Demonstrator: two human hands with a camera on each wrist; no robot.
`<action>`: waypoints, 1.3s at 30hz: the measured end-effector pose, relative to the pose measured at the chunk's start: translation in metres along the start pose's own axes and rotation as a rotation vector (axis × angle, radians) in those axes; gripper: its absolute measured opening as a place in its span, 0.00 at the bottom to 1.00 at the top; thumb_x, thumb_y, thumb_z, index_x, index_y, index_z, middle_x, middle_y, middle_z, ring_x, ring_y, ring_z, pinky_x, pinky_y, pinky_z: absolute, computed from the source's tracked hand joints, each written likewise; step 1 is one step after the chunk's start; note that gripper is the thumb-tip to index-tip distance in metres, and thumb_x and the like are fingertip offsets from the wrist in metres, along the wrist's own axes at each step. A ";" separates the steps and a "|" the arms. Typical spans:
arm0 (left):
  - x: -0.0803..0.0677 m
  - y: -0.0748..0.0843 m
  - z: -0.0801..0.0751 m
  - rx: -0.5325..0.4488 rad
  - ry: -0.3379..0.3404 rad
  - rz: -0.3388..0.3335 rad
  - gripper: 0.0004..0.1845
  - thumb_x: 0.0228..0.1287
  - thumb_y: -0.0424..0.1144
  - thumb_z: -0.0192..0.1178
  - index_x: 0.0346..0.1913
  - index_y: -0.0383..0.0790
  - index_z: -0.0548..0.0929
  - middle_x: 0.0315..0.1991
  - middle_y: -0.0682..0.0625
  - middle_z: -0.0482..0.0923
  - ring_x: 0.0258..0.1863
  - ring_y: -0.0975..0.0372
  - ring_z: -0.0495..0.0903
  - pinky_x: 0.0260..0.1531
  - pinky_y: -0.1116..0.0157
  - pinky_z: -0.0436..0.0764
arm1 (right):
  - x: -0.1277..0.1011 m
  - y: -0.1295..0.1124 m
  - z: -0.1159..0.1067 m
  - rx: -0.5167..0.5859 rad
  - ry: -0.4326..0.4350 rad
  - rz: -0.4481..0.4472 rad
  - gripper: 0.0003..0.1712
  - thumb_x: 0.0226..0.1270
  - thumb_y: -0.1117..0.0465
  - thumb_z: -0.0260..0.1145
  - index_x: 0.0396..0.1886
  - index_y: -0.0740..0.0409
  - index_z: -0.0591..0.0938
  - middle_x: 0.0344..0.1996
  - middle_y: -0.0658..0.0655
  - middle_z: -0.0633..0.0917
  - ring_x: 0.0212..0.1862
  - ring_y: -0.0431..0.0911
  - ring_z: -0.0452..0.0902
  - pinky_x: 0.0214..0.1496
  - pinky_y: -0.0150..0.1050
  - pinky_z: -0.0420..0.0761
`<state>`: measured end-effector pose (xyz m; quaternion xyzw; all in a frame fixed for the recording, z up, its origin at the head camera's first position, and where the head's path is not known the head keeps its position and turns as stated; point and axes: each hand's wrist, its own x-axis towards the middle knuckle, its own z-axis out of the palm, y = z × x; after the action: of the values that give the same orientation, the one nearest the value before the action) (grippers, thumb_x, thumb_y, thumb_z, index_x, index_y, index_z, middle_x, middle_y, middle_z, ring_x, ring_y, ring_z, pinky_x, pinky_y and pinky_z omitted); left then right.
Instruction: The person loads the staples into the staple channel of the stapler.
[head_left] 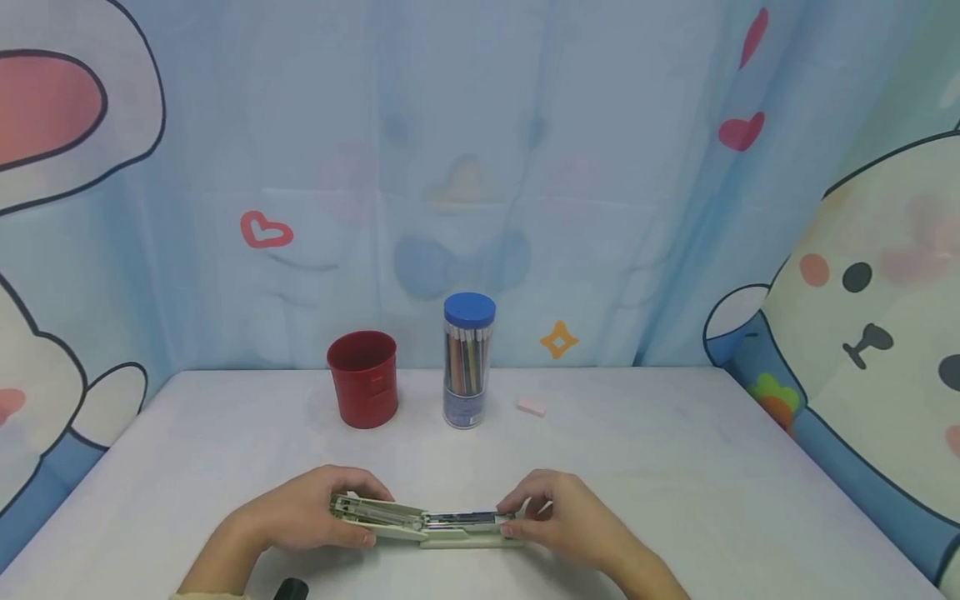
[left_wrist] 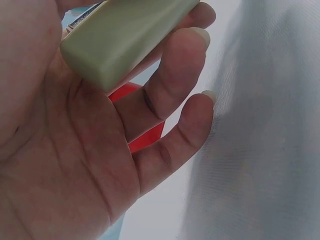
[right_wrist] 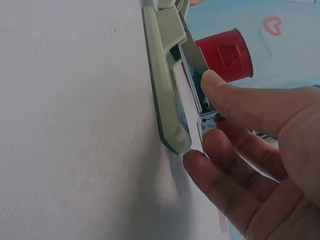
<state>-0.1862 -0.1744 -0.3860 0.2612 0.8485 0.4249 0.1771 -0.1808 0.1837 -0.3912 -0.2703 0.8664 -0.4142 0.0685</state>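
A pale green stapler [head_left: 427,525] lies swung open along the near part of the white table [head_left: 675,467], its metal magazine [head_left: 468,518] showing. My left hand [head_left: 315,508] grips its left end, where the green cover [left_wrist: 125,35] lies across my curled fingers [left_wrist: 170,95]. My right hand [head_left: 555,517] holds the right end. There my thumb [right_wrist: 235,97] presses on the magazine [right_wrist: 194,70] and my other fingers [right_wrist: 220,180] curl beneath it, beside the tip of the green base [right_wrist: 167,105].
A red cup [head_left: 363,379] and a clear tube of coloured pencils with a blue lid [head_left: 468,360] stand at the back of the table. A pink eraser [head_left: 531,407] lies to their right. A black object [head_left: 291,590] shows at the near edge. Patterned cloth hangs behind.
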 end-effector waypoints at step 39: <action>-0.003 0.028 -0.007 -0.094 0.105 0.019 0.20 0.56 0.39 0.74 0.52 0.40 0.86 0.38 0.52 0.84 0.36 0.56 0.81 0.36 0.63 0.80 | -0.004 0.020 -0.001 0.050 -0.009 0.164 0.20 0.43 0.56 0.86 0.37 0.54 0.89 0.30 0.48 0.82 0.31 0.43 0.76 0.34 0.34 0.76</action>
<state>-0.1791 -0.1670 -0.3586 0.2381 0.8330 0.4792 0.1405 -0.1864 0.1963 -0.4066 -0.1986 0.8747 -0.4275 0.1126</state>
